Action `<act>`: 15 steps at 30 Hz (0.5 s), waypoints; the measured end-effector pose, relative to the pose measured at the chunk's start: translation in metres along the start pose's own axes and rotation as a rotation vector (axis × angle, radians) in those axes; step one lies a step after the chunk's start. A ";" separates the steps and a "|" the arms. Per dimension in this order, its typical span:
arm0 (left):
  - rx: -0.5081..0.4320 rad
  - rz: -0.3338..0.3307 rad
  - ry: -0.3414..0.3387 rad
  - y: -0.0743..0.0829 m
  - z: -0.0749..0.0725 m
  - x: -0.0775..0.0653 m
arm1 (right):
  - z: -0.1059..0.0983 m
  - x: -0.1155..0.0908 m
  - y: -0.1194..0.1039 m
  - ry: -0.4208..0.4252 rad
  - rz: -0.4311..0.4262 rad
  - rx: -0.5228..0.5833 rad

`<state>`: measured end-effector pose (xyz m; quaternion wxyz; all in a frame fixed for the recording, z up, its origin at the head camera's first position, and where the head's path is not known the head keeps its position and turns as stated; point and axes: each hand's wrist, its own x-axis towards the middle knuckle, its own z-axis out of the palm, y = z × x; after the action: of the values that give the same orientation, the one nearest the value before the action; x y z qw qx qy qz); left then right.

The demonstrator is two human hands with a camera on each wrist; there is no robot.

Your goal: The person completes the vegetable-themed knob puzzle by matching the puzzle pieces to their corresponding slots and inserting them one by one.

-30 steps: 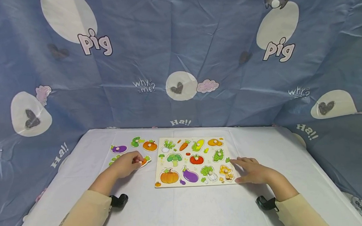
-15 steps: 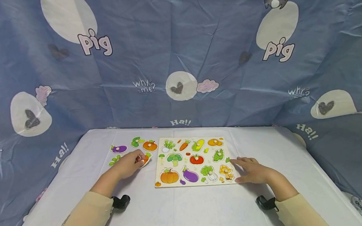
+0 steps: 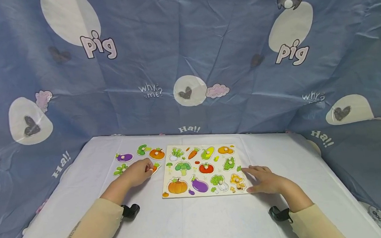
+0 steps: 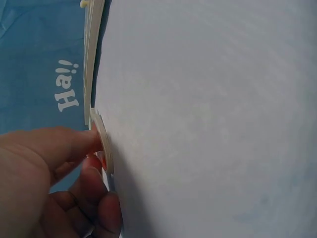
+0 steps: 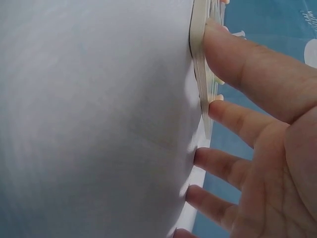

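Between thumb and finger, my left hand (image 3: 138, 173) pinches a carrot puzzle piece (image 3: 155, 168) by its knob, left of the puzzle board (image 3: 189, 193). In the left wrist view the carrot piece (image 4: 104, 141) stands tilted, its edge toward the camera. My right hand (image 3: 264, 179) has its fingers spread, thumb and index fingertip at the board's right edge. Its other fingertips touch the white cloth in the right wrist view. Knobbed pieces such as the tomato (image 3: 206, 168), corn (image 3: 207, 153) and mushroom (image 3: 237, 181) sit in the board.
Loose pieces lie left of the board: an eggplant (image 3: 124, 157), a broccoli (image 3: 143, 149), a pumpkin (image 3: 157, 154) and a green leafy piece (image 3: 120, 169) partly behind my left hand. A white cloth (image 3: 197, 221) covers the table, with a blue patterned curtain (image 3: 164, 117) behind it.
My left hand has shifted slightly right toward the board with the carrot piece, whose tilt has changed. The right hand stays at the board's edge.
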<state>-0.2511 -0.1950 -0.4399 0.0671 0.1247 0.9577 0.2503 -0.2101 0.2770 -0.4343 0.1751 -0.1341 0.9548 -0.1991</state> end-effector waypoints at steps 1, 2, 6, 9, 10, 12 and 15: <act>0.004 -0.003 -0.006 0.000 0.000 0.000 | 0.000 0.000 0.000 0.000 0.001 -0.003; 0.007 -0.002 -0.011 0.000 0.000 0.000 | 0.000 0.000 0.000 0.000 0.002 -0.005; 0.038 0.003 -0.029 0.000 0.000 0.001 | 0.000 0.000 0.000 0.005 0.007 -0.012; 0.067 -0.003 -0.043 0.001 0.001 0.001 | 0.000 0.000 0.000 0.004 0.010 -0.011; 0.072 -0.006 -0.045 0.001 0.001 0.001 | 0.001 0.001 0.000 0.003 0.010 -0.011; 0.075 -0.005 -0.048 0.001 0.001 0.001 | 0.001 0.001 0.000 0.003 0.012 -0.010; 0.055 0.003 -0.044 0.003 0.000 0.000 | 0.002 0.002 0.001 0.003 0.009 -0.014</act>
<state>-0.2504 -0.1921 -0.4386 0.0845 0.1337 0.9623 0.2211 -0.2112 0.2769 -0.4366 0.1737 -0.1305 0.9571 -0.1918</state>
